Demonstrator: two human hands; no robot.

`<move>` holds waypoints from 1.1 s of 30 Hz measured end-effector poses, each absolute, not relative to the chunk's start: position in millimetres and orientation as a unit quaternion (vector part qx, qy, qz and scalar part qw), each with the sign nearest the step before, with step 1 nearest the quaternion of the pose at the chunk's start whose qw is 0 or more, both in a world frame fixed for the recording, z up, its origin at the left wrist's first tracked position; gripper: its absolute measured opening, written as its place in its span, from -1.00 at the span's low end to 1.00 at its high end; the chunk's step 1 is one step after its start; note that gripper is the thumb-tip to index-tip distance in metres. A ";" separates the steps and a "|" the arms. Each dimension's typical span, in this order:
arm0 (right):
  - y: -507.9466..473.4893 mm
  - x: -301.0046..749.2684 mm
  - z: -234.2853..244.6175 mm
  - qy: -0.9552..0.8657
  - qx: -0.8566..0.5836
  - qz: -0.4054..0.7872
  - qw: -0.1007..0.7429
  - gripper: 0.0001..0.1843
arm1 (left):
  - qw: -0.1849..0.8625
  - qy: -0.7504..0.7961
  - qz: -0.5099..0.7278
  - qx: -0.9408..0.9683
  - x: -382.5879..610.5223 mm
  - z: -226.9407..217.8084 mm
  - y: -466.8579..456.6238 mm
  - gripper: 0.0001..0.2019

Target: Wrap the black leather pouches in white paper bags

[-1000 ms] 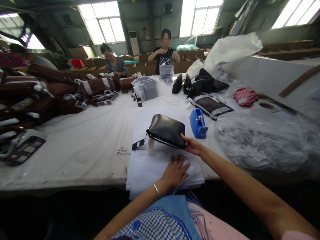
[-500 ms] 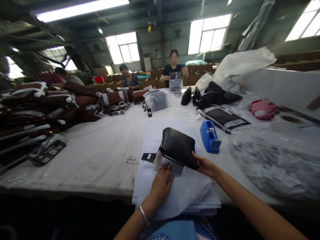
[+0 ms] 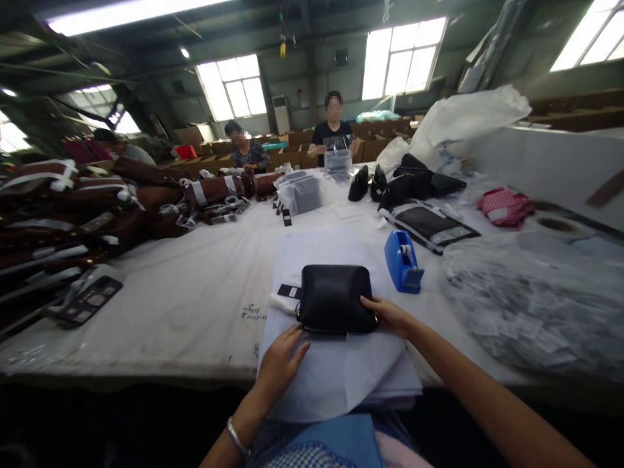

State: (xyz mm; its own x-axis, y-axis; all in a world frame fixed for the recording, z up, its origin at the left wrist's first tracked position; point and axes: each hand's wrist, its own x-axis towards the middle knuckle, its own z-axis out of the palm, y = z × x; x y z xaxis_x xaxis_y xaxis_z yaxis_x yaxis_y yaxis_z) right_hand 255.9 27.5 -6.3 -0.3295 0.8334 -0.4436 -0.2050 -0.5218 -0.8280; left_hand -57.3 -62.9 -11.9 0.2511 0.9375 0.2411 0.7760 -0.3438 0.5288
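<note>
A small black zip pouch (image 3: 335,296) lies on a stack of white paper sheets (image 3: 312,383) in front of me. My right hand (image 3: 387,315) grips its right edge, thumb on top and the other fingers partly hidden. At the lower left corner of the pouch is my left hand (image 3: 280,364), fingers stretched out and thumb apart, holding nothing. A black tag (image 3: 289,291) and a white wrapped strip (image 3: 284,303) stick out from the pouch's left side.
A blue tape dispenser (image 3: 403,263) stands right of the paper. Clear plastic bags (image 3: 526,312) heap at the right. Brown bags (image 3: 112,214) pile up at the left. Black pouches (image 3: 409,182) and a wrapped pouch (image 3: 299,192) lie farther back. A co-worker (image 3: 334,133) handles plastic across the table.
The pouch has come down from a tilted hold to lie flat on the paper. My left hand has moved left, and the tag and white strip now point out to the left.
</note>
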 end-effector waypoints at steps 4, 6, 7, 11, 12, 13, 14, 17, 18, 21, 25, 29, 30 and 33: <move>25.2 254.8 -5.0 -0.339 -0.479 0.728 0.353 -0.64 | 0.154 0.454 0.192 0.857 -59.4 -0.2 -102.7 -0.53; 22.4 253.3 -3.1 -0.338 -0.487 0.721 0.359 -0.65 | 0.133 0.391 0.148 0.899 -58.8 -2.6 -115.0 -0.38; 21.1 252.3 -2.0 -0.338 -0.489 0.717 0.363 -0.65 | 0.118 0.369 0.131 0.913 -58.6 -5.4 -119.2 -0.34; 19.8 251.4 1.4 -0.363 -0.510 0.692 0.359 -0.64 | 0.044 0.335 0.103 0.935 -58.9 -17.0 -126.3 -0.45; 20.1 252.5 2.1 -0.386 -0.529 0.670 0.350 -0.64 | 0.030 0.325 0.110 0.939 -59.0 -18.6 -126.6 -0.51; 20.0 254.1 3.1 -0.412 -0.550 0.642 0.340 -0.64 | 0.019 0.314 0.125 0.941 -58.9 -19.4 -126.7 -0.58; 19.0 256.1 4.8 -0.431 -0.572 0.614 0.332 -0.63 | 0.011 0.304 0.146 0.941 -58.6 -19.4 -126.6 -0.65; 5.3 261.1 15.5 -0.506 -0.627 0.469 0.361 -0.56 | 0.018 0.299 0.209 0.931 -56.5 -14.8 -125.9 -0.70; -3.3 261.6 21.2 -0.547 -0.634 0.396 0.377 -0.54 | 0.032 0.305 0.223 0.925 -55.6 -11.9 -125.3 -0.70; -35.3 256.8 41.1 -0.724 -0.552 0.220 0.352 -0.58 | 0.081 0.327 0.231 0.913 -53.3 -1.3 -122.1 -0.67; -67.2 241.1 59.1 -0.896 -0.329 0.210 0.211 -0.50 | 0.076 0.300 0.205 0.928 -50.1 12.0 -115.2 -0.69; -76.6 230.5 61.8 -0.940 -0.257 0.182 0.132 -0.44 | 0.053 0.248 0.155 0.955 -47.9 20.2 -110.4 -0.68; -77.8 229.8 61.6 -0.945 -0.252 0.173 0.120 -0.48 | 0.052 0.241 0.145 0.958 -48.2 21.6 -109.9 -0.68; -83.6 231.2 60.9 -0.956 -0.250 0.136 0.071 -0.76 | 0.046 0.235 0.137 0.961 -51.2 23.7 -109.6 -0.68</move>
